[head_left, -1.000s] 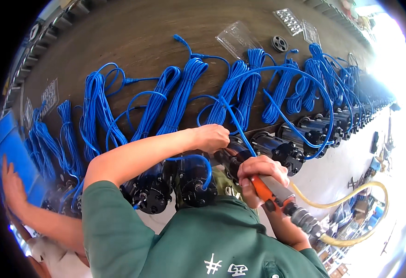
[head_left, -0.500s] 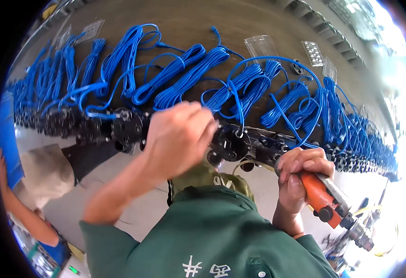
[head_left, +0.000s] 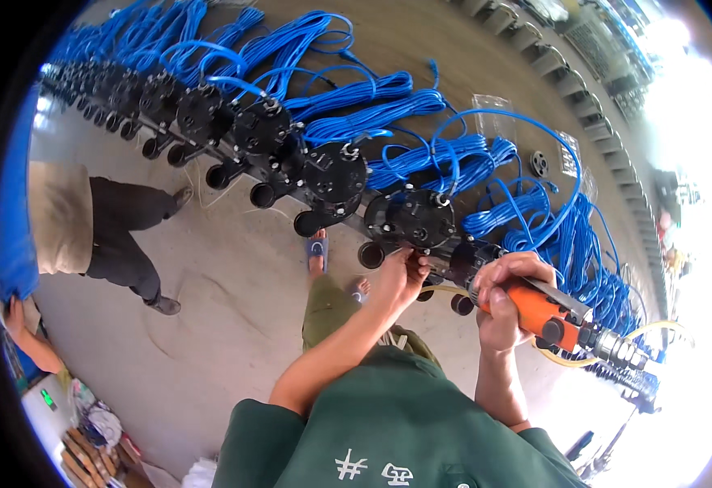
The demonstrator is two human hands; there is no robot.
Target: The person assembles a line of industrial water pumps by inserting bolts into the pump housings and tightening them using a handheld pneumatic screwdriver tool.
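Right hand point(head_left: 506, 297): covers the front of the orange power tool point(head_left: 547, 313), tip unseen | left hand point(head_left: 403, 272): fingertips hidden against the black valve body point(head_left: 413, 220) | far left of both hands: another person point(head_left: 88, 224), cut off above the waist | beyond the right hand: background washed out by glare.

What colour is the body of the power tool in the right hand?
Orange, with a metal fitting at its rear: the tool in the right hand, head view.
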